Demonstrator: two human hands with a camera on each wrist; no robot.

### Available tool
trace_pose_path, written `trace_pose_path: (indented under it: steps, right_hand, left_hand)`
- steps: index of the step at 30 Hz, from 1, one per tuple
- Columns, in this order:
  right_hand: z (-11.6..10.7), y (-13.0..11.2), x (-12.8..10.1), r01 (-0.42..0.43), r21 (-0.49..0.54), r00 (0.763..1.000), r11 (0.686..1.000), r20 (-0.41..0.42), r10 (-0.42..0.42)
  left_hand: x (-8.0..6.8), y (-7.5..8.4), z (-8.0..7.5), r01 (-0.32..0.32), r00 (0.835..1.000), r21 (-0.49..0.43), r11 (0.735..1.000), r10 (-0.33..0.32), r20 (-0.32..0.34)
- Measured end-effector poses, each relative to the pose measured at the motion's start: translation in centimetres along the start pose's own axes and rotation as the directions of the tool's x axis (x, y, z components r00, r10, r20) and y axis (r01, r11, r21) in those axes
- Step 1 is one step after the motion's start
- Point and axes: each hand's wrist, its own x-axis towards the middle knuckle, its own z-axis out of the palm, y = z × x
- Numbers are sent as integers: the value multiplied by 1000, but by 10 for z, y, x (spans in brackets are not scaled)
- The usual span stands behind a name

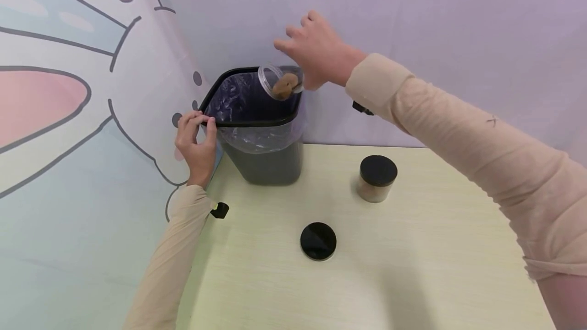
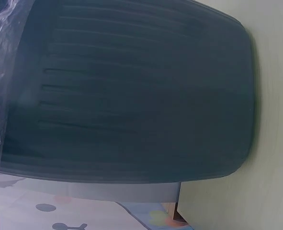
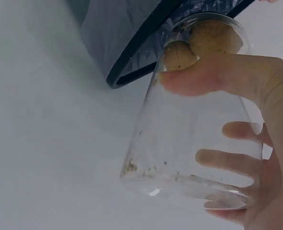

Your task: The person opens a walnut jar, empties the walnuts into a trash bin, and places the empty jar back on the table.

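by your left hand [image 1: 197, 139] the bin [image 1: 270, 167] is dark grey with a black rim and a clear liner [image 1: 257, 136]. your right hand [image 1: 316, 50] holds a clear jar [image 1: 281, 81] with brown pieces. nearer you, a black lid [image 1: 318, 241] on the pale yellow wood-grain surface [image 1: 412, 269].

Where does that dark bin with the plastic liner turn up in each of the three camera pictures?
Head: the bin stands at the table's far left corner, against the wall.
Left wrist: its ribbed dark side fills almost the whole picture.
Right wrist: only its rim shows, top centre.
Shared landmark: the clear liner folded over the rim.
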Motion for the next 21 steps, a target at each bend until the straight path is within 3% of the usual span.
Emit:
trace_pose_path:
  steps: [6,12,21]
  right_hand:
    - [-2,0,0,16,-53,999,998,32,-14]
    - [-4,2,0,-6,-27,998,1000,56,7]
    - [-5,-4,5,16,-78,1000,997,22,-14]
  left_hand:
    - [0,-1,3,-5,1000,-1,1000,5,-3]
    - [0,0,6,-12,1000,1,1000,12,-9]
    - [1,2,-1,-1,1000,22,1000,1,-11]
